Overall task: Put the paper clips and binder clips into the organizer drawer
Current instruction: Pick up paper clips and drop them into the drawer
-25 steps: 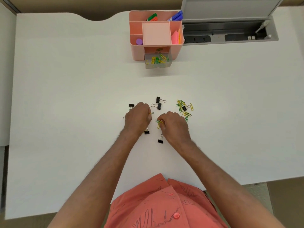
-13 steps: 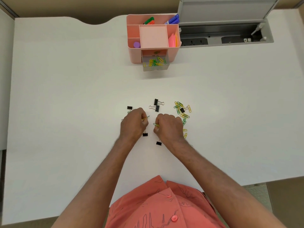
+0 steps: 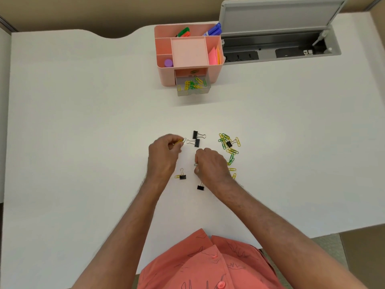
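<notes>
Matt white table (image 3: pixel 83 142) under my arms, smooth. Upper centre, the organizer (image 3: pixel 164 78) looks like pink matt plastic, its drawer (image 3: pixel 193 91) clear smoky plastic. Binder clips (image 3: pixel 195 134): black bodies, shiny wire handles. My shirt (image 3: pixel 208 268) is coral cloth.

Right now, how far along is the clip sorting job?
Partly done. The open organizer drawer already holds a batch of yellow and green paper clips. The left hand pinches clips at its fingertips and the right hand is gathering more. Left on the table: several black binder clips, such as one at, and a loose pile of paper clips.
</notes>
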`<state>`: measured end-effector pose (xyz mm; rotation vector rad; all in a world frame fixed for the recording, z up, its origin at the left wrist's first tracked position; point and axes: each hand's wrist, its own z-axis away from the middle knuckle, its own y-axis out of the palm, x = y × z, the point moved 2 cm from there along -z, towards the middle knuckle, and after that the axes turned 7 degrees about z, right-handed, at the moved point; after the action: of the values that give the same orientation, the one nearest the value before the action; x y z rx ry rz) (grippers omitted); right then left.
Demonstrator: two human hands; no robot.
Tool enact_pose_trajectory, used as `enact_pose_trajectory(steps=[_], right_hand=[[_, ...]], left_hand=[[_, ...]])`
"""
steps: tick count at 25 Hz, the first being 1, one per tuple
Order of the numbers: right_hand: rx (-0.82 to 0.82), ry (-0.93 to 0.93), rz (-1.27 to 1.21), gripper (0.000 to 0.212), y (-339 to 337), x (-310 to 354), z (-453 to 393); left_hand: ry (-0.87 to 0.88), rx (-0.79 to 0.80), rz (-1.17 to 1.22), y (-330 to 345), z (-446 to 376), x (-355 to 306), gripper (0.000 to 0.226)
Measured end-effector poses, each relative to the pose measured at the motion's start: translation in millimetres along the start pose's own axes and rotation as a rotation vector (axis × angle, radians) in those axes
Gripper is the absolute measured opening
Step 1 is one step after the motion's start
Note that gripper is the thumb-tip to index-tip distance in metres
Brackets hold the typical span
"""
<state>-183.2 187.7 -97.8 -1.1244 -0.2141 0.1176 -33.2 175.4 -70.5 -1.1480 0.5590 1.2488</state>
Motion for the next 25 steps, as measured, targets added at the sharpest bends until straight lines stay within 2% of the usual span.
enact_pose_trajectory(steps=[4, 7, 11, 13, 17, 20, 23, 25], right_hand=[[0.025, -0.046, 0.017, 0.022, 0.3, -0.4, -3.2], [0.031, -0.08, 0.055, 0.024, -0.8, -2.0, -1.8], [-0.049, -0.096, 0.026, 0.03, 4.5, -4.6, 2.3], [-0.071, -0.094, 0.017, 0.03, 7.9, -6.8, 2.0], [0.03, -0.115, -0.044, 0.02, 5.8, -11.5, 0.0], [0.037, 0.019, -0.369, 0.015, -25.1, -22.8, -12.5], [-0.184, 0.097, -0.643, 0.013, -82.4, -37.9, -49.5], [-0.373, 0.078, -0.677, 0.014, -121.2, -43.3, -80.9]], left_hand=[[0.238, -0.076, -0.032, 0.0, -38.3, -59.1, 0.007], [0.402, -0.145, -0.2, 10.0, -79.8, -94.0, 0.009], [0.42, -0.183, -0.478, 24.2, -122.2, -109.3, 0.015], [0.423, -0.174, -0.531, 28.3, -132.8, -109.1, 0.018], [0.496, -0.201, -0.457, 25.7, -122.8, -100.4, 0.022], [0.513, -0.23, -0.386, 16.6, -84.6, -68.1, 0.018], [0.41, -0.166, -0.379, 10.5, -37.6, -18.5, 0.018], [0.336, -0.124, -0.386, 6.7, -10.9, 10.3, 0.021]])
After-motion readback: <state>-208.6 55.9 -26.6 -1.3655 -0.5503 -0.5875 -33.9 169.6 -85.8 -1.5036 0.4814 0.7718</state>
